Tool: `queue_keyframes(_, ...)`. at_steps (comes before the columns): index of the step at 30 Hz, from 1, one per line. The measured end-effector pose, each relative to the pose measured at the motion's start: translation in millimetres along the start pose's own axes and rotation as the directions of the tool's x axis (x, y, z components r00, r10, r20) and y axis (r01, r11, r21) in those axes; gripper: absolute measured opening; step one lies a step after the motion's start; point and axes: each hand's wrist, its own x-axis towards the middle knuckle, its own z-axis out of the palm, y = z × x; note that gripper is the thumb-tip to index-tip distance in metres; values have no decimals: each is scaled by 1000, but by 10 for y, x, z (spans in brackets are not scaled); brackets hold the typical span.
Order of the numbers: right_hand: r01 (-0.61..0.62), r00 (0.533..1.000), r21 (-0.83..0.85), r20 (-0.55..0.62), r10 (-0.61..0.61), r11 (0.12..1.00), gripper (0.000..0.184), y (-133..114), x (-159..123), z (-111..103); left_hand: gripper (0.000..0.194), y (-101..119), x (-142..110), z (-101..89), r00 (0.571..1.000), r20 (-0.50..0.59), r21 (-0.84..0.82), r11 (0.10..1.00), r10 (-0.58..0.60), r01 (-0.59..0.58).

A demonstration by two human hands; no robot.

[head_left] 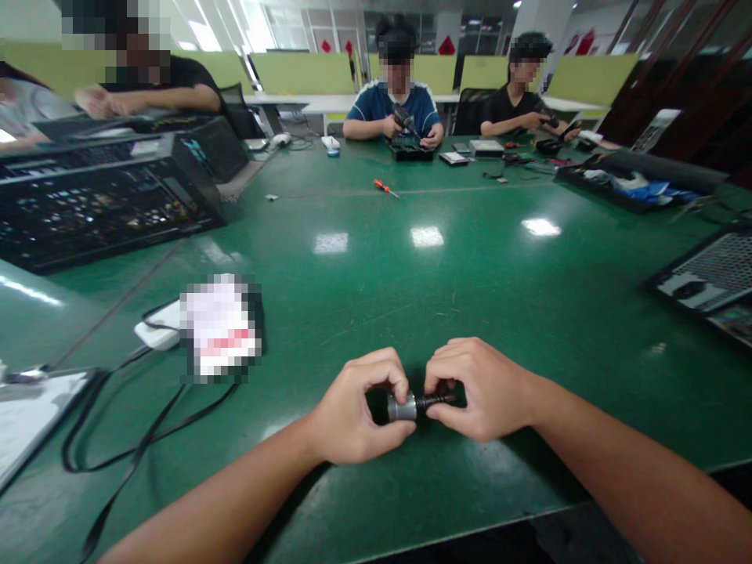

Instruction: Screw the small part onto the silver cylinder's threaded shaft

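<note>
Both my hands meet low over the green table (411,313), near its front edge. My left hand (356,407) is closed, its fingers pinching the grey metal end of a small cylindrical part (405,407). My right hand (479,388) is closed on the dark, thinner end of the same part (440,399). The part lies level between the two hands, just above the tabletop. What the piece is exactly I cannot make out.
A black cable (135,439) and a white adapter (158,329) lie to my left by a blurred card (220,329). An open computer case (99,196) stands at far left, another case (710,282) at right. An orange screwdriver (385,187) lies mid-table. Other people work at the far side.
</note>
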Motion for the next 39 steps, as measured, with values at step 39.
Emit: queue_keyframes(39,6,999,-6,33,-6,1000,6,29,-31,-175,20,-2,-8,-44,997,-31,-16,998,64,-64)
